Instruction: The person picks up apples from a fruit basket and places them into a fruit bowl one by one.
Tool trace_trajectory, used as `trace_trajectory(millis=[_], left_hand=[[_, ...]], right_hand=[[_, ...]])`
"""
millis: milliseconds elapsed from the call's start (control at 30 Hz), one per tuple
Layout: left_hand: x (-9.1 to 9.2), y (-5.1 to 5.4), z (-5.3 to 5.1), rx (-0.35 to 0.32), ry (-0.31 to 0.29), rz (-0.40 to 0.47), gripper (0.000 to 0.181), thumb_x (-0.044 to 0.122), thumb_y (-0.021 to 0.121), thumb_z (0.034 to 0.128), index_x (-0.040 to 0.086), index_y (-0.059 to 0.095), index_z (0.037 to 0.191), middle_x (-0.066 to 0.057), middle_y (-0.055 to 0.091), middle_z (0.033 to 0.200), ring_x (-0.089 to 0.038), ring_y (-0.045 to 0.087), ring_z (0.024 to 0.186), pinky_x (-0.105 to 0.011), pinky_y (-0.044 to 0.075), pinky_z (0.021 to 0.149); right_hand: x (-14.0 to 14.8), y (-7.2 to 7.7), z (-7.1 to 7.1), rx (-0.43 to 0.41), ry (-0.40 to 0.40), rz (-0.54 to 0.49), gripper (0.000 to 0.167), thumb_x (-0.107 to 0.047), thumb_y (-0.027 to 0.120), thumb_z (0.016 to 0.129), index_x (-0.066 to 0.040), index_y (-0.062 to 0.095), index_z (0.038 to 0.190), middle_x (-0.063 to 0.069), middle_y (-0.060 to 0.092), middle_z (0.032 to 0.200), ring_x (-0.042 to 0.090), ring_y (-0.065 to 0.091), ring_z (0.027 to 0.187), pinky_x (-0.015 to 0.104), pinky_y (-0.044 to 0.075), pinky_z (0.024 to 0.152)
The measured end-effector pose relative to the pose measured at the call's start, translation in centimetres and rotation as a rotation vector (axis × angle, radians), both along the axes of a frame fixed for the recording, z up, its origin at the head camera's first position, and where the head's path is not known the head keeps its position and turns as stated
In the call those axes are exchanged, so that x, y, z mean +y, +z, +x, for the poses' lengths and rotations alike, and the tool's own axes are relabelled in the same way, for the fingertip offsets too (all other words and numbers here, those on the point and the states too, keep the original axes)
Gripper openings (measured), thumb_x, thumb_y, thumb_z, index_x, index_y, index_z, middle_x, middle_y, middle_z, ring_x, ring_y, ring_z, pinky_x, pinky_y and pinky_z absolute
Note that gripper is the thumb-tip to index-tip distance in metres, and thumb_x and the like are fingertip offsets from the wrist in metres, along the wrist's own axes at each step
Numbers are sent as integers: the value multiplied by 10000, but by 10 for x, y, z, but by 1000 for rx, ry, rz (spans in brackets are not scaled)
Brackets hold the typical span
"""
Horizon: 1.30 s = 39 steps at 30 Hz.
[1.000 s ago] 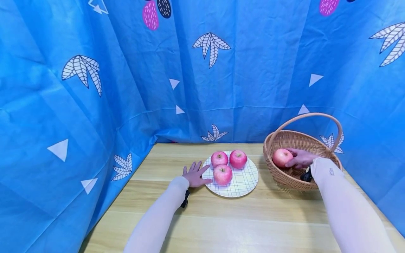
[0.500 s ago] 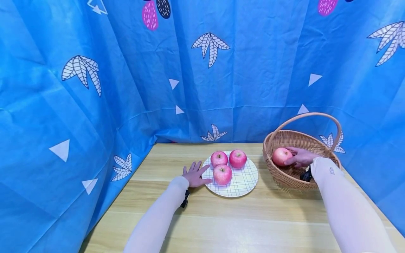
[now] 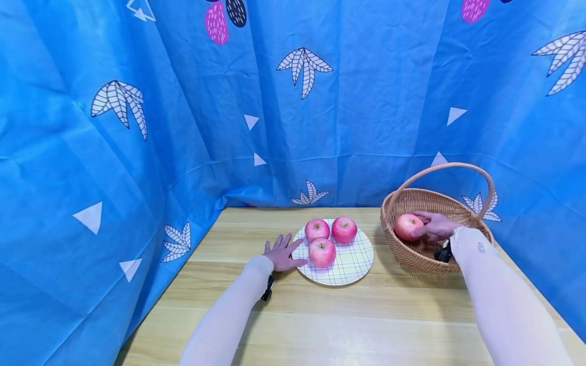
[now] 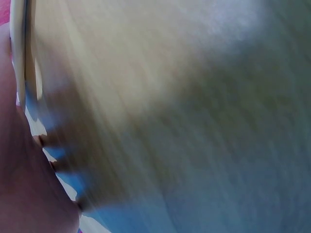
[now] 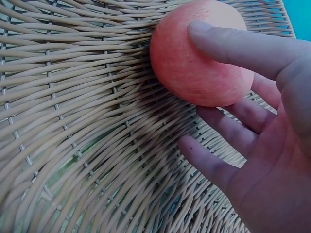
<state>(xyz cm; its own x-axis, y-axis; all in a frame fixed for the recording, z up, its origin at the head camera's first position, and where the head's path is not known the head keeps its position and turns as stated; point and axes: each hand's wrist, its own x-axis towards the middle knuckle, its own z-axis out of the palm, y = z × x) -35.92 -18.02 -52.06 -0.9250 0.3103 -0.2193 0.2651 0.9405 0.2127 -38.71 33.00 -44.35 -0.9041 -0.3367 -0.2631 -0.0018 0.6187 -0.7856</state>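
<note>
Inside the wicker basket (image 3: 414, 259), my right hand (image 3: 438, 226) holds a pale red apple (image 3: 407, 227) near the left wall. In the right wrist view the thumb lies on one side of that apple (image 5: 199, 63) and some fingers reach round beneath it; the little finger stays apart. My left hand (image 3: 280, 254) has its fingers spread at the left rim of a white checked plate (image 3: 352, 267). Three red apples sit on the plate: a back-left apple (image 3: 317, 230), a back-right apple (image 3: 344, 230) and a front apple (image 3: 322, 252). The left wrist view shows mostly blurred wood.
The basket's tall arched handle (image 3: 450, 165) rises over its opening. Under everything lies a light wooden table (image 3: 348, 325). A blue patterned curtain (image 3: 380, 112) hangs behind and along both sides. Each wrist wears a black strap, the left strap (image 3: 268, 288) showing plainly.
Almost nothing differs. The right hand and its apple stay in the basket with barely any shift, and the left hand keeps its place at the plate.
</note>
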Motion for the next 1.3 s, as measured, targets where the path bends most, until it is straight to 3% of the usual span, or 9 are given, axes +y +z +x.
trace_trajectory(millis=[100, 233, 300, 400, 733, 1000, 1300], left_hand=[[0, 1, 1, 3, -4, 3, 880, 839, 400, 868, 431, 150, 1607, -57, 31, 1715, -356, -3, 1571, -691, -1, 1194], [0, 4, 3, 2, -11, 5, 875, 832, 402, 875, 427, 149, 1608, -61, 28, 1714, -363, -4, 1569, -694, 4, 1193], [0, 4, 3, -5, -13, 11, 873, 821, 407, 882, 417, 147, 1611, -64, 22, 1714, -367, -12, 1569, -696, -6, 1191], [-1, 3, 2, -10, -12, 22, 873, 809, 415, 887, 400, 158, 1613, -73, 27, 1714, -372, -14, 1568, -694, -20, 1191], [-1, 4, 6, -15, -11, 23, 884, 816, 398, 886, 393, 140, 1617, -77, 16, 1714, -361, -35, 1569, -684, -38, 1194], [1, 2, 4, 0, 2, -4, 867, 812, 404, 885, 421, 138, 1611, -55, 22, 1714, -341, -25, 1573, -685, -9, 1197], [1, 0, 2, -2, 4, -1, 875, 818, 407, 880, 424, 132, 1611, -49, 8, 1715, -338, -33, 1572, -689, -18, 1193]], right_hand=[[2, 0, -1, -4, -10, 7, 1014, -258, 751, 870, 33, 99, 1590, 367, 340, 1482, 215, 574, 873, 381, 557, 750], [3, 0, -1, -34, -27, 2, 1016, -303, 746, 878, 18, 103, 1595, 346, 338, 1474, 308, 569, 1055, 426, 558, 866], [2, 1, 0, -41, -27, 0, 1008, -319, 733, 891, 24, 97, 1593, 354, 311, 1494, 367, 493, 1231, 487, 530, 966], [1, 0, 0, -57, -33, -17, 999, -321, 724, 901, 25, 92, 1593, 349, 297, 1514, 432, 418, 1333, 541, 492, 1026], [3, -7, -3, -41, -14, -80, 959, -331, 751, 878, 19, 191, 1574, 269, 485, 1366, 216, 560, 1120, 458, 548, 920], [5, -18, -14, -92, -75, -106, 1044, -347, 794, 842, -37, 149, 1603, 314, 362, 1492, 283, 507, 1229, 442, 551, 928], [-2, -8, -4, -70, -36, -75, 1005, -318, 705, 909, -1, 48, 1599, 374, 282, 1519, 446, 405, 1342, 526, 520, 987]])
